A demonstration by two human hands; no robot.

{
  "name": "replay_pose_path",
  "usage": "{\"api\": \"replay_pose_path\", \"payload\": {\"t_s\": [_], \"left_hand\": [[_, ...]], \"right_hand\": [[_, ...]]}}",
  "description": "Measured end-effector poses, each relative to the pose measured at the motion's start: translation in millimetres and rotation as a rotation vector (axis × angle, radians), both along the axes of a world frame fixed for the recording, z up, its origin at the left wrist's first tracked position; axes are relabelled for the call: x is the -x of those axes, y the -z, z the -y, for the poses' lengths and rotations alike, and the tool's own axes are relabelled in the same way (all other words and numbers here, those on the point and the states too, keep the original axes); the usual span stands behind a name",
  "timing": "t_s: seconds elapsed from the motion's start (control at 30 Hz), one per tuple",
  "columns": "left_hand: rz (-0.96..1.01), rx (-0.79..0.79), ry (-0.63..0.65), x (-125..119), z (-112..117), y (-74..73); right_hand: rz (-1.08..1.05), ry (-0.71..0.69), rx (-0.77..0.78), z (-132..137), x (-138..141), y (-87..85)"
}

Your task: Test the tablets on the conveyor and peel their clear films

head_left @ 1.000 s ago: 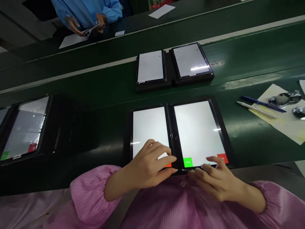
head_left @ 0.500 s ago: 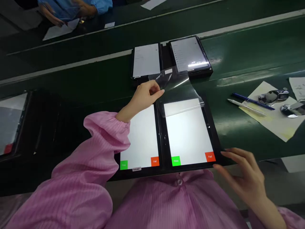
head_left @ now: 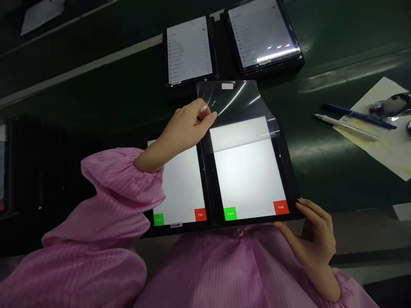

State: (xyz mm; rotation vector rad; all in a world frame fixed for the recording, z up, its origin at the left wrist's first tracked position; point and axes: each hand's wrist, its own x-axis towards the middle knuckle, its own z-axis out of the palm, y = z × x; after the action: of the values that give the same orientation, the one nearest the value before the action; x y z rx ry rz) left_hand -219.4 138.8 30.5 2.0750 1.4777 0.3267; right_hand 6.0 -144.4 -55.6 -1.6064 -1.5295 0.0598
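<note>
My left hand (head_left: 192, 122) pinches the left edge of a clear plastic film (head_left: 237, 100) with a small white label. The film's lower part overlaps the top of a lit tablet (head_left: 250, 179), whose white screen shows a green Pass box and a red Fail box. At that tablet's lower right corner, my right hand (head_left: 313, 237) grips it with the thumb at the bottom edge and the fingers at the right side. A second lit tablet (head_left: 180, 188) with the same boxes lies just to the left, partly hidden by my left forearm.
Two more tablets, one on the left (head_left: 189, 51) and one on the right (head_left: 263, 34), rest on dark boxes farther back. To the right, a blue pen (head_left: 359, 115) and a white pen (head_left: 346, 127) lie across paper (head_left: 385, 149) beside a shiny metal object (head_left: 390, 106).
My right hand has closed in on the tablet's lower right corner. My left hand still pinches the film, which now looks more spread out over the tablet's top. The camera view has shifted.
</note>
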Motion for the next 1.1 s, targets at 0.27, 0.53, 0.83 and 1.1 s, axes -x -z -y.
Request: {"api": "replay_pose_path", "payload": {"t_s": [0.27,0.53,0.83,1.1], "left_hand": [[0.114,0.096,-0.074,-4,-1,1.6],[0.103,0.119,-0.106,-13,-1,1.0],[0.266,0.221,-0.137,-4,-4,2.2],[0.363,0.235,-0.169,-3,1,3.3]], "right_hand": [[-0.117,0.023,-0.043,1,3,5.5],[-0.151,0.022,0.002,3,-1,2.6],[-0.282,-0.081,0.184,1,-22,-15.2],[-0.099,-0.302,0.25,-81,-55,-49.5]]}}
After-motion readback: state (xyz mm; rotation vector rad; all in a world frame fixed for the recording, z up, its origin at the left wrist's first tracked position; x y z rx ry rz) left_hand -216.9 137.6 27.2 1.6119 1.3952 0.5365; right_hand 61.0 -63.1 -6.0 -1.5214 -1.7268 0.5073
